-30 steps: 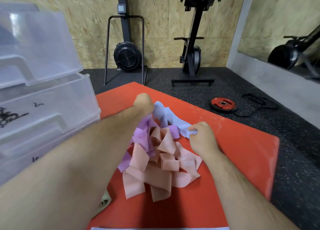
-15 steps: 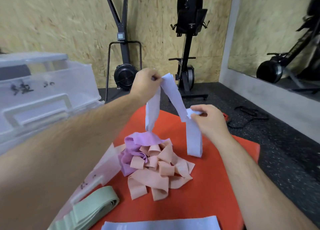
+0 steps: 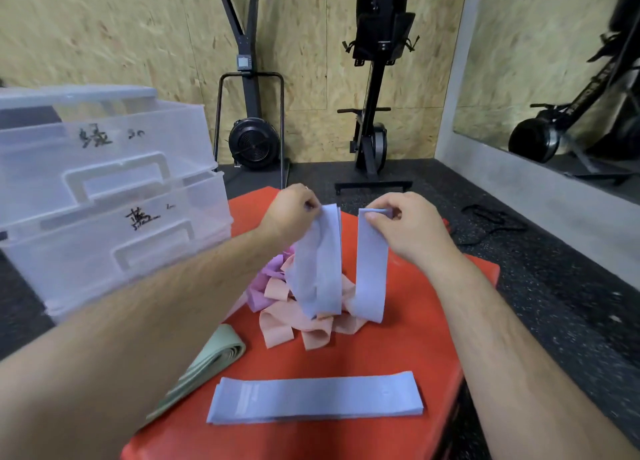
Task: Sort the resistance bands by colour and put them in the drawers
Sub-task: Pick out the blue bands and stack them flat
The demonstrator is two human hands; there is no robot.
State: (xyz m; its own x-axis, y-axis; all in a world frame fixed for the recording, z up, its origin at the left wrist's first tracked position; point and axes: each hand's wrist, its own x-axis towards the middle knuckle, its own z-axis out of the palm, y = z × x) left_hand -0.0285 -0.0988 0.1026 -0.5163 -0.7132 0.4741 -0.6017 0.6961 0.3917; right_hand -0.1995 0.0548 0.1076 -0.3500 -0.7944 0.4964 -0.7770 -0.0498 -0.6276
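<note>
My left hand (image 3: 291,208) pinches the top of a blue resistance band (image 3: 320,262) that hangs down over the pile. My right hand (image 3: 398,220) pinches the top of a second hanging blue band (image 3: 370,265). Below them lies a heap of peach bands (image 3: 304,321) with purple bands (image 3: 266,279) at its left. A flat stack of blue bands (image 3: 315,399) lies near the front of the red box top (image 3: 433,338). Green bands (image 3: 207,359) lie folded at the left. The clear plastic drawers (image 3: 104,196) stand to the left, labelled in black marker.
Two exercise machines (image 3: 252,137) (image 3: 375,113) stand against the chipboard wall. A black cord (image 3: 491,217) lies on the dark rubber floor at the right. A wall mirror (image 3: 571,78) fills the right side.
The blue band lifted from the pile now hangs as two separate strips, one in each hand. Both hands have come level and a little apart. The view has tilted down.
</note>
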